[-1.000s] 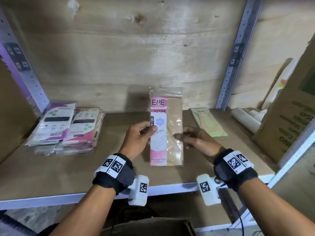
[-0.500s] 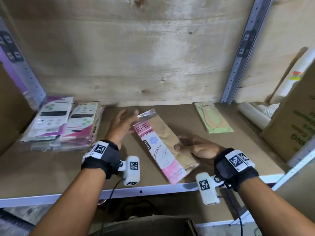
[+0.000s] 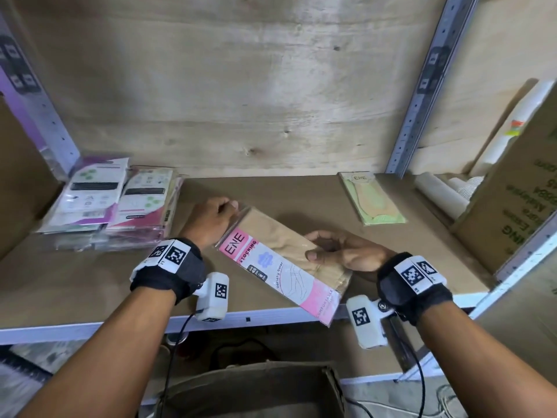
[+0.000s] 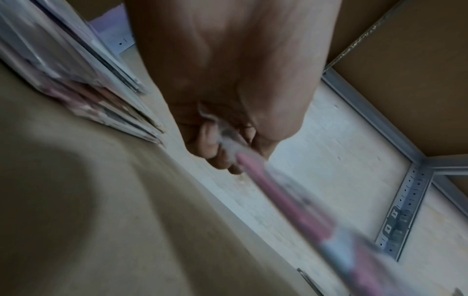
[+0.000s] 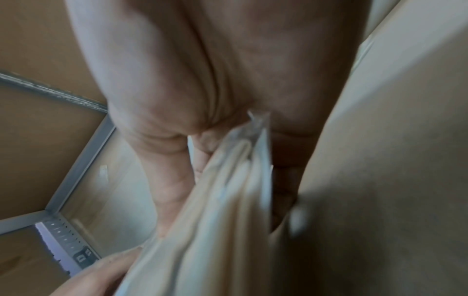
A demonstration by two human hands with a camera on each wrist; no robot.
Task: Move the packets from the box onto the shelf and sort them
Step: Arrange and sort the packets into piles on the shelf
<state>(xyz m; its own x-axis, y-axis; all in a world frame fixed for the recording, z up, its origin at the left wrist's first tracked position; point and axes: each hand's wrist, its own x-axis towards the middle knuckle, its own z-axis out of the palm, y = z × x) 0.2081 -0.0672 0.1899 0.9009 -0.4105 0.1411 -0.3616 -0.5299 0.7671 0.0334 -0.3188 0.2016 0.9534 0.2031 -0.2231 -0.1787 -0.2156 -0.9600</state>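
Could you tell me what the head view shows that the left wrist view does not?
Only the head view shows the right hand gripping the stocking packet, the green packet and the cardboard box below. Only the left wrist view shows the left hand's fingers curled round the packet's clear top edge. Both show the left hand, the packet, the stacked packets and the shelf.

Bare forearms, black wristbands [image 3: 168, 274] with checkered marker tags, white wrist cameras [image 3: 212, 297], thin black cables [image 3: 174, 342]

On the shelf [image 3: 90, 285], stacked packets [image 3: 102, 206] lie left, a held packet [image 3: 283, 267] in the middle, another packet [image 3: 372, 198] back right, the box [image 3: 250, 390] below.
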